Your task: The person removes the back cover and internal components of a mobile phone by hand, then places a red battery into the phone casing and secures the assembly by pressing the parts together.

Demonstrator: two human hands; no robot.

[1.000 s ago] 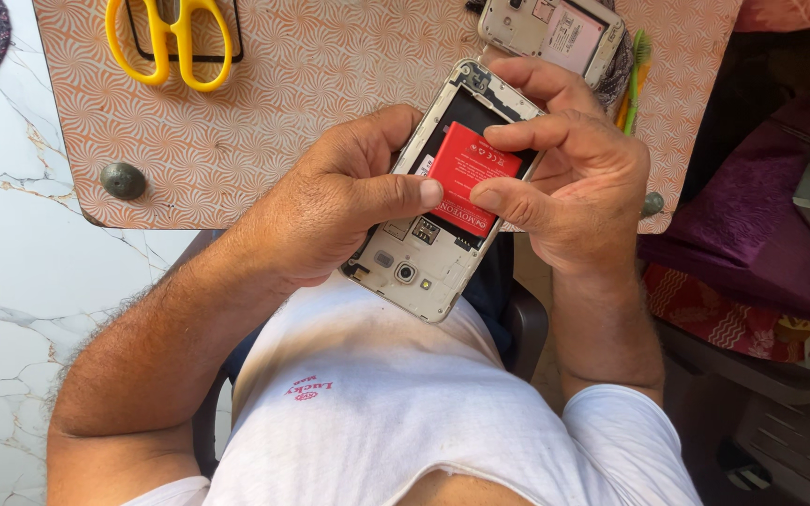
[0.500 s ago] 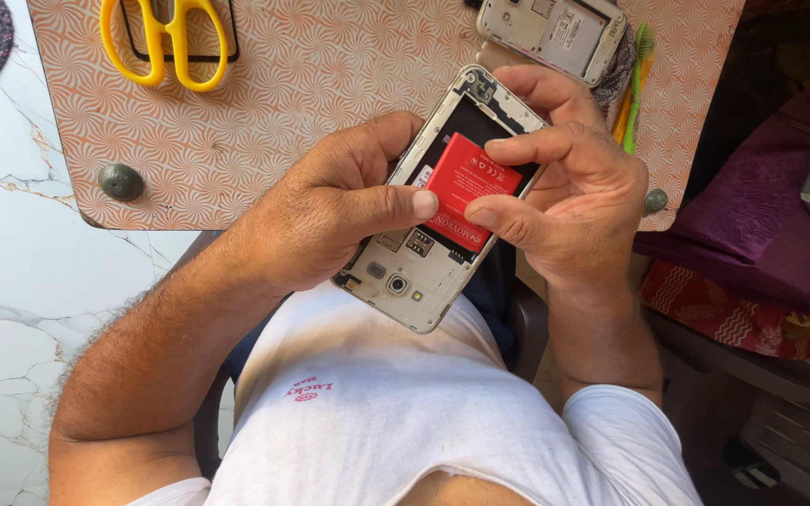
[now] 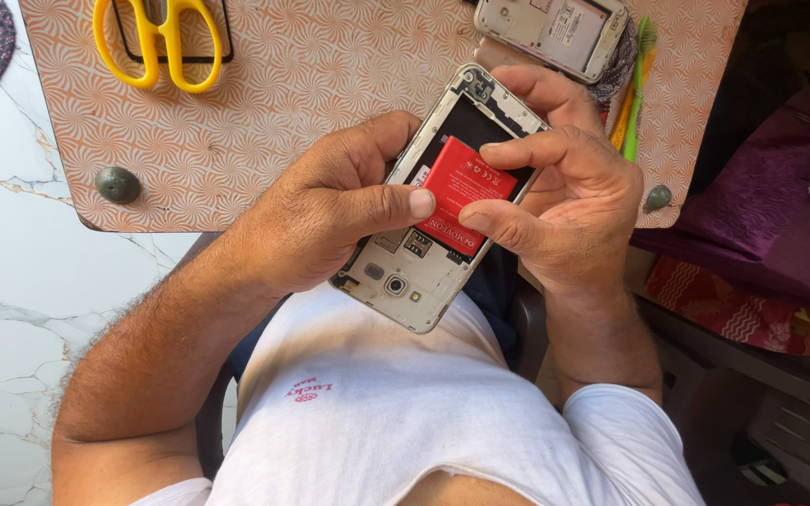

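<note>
Red battery (image 3: pixel 461 192) between both hands

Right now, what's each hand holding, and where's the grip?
Left hand cradles the open-backed phone by its left edge, thumb on the red battery. Right hand pinches the battery's right edge between thumb and forefinger.

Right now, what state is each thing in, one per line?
Phone: back cover off, held in both hands.
Red battery: tilted, partly out of its bay.
Left hand: thumb pressing battery edge.
Right hand: pinching battery.
Yellow scissors: closed, lying on the table.
Second phone: back uncovered, on table.
</note>
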